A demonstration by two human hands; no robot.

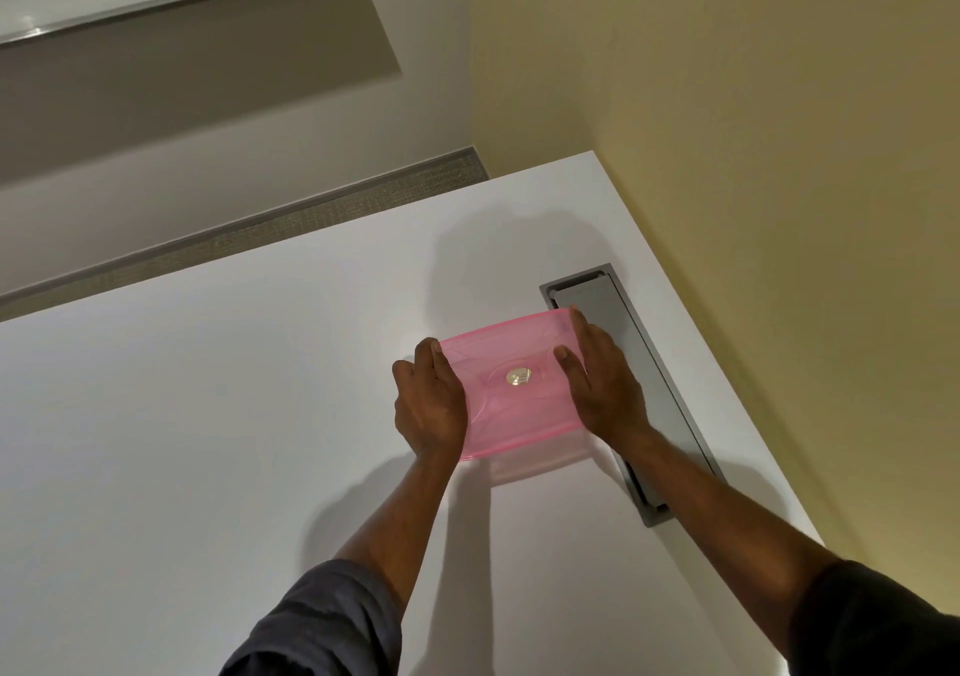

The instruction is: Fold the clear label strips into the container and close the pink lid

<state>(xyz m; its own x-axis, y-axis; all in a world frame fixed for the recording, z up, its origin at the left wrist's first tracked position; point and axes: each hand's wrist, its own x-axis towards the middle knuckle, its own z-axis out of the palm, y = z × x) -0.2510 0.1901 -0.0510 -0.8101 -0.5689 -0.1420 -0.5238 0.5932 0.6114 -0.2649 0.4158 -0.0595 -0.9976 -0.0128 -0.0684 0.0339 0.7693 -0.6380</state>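
A translucent pink lid [511,358] with a small round silver valve at its centre lies flat on top of a container on the white table. The container below it is almost wholly hidden; only a faint clear edge shows under the near side. My left hand [428,405] grips the lid's left edge with the fingers curled over it. My right hand [597,384] presses on the right edge, thumb on top. No label strips can be seen.
The white table [208,441] ends at a yellow wall on the right. A grey recessed cable hatch [631,358] lies in the table just right of the container, partly under my right hand. A strip of grey floor runs beyond the table's far edge.
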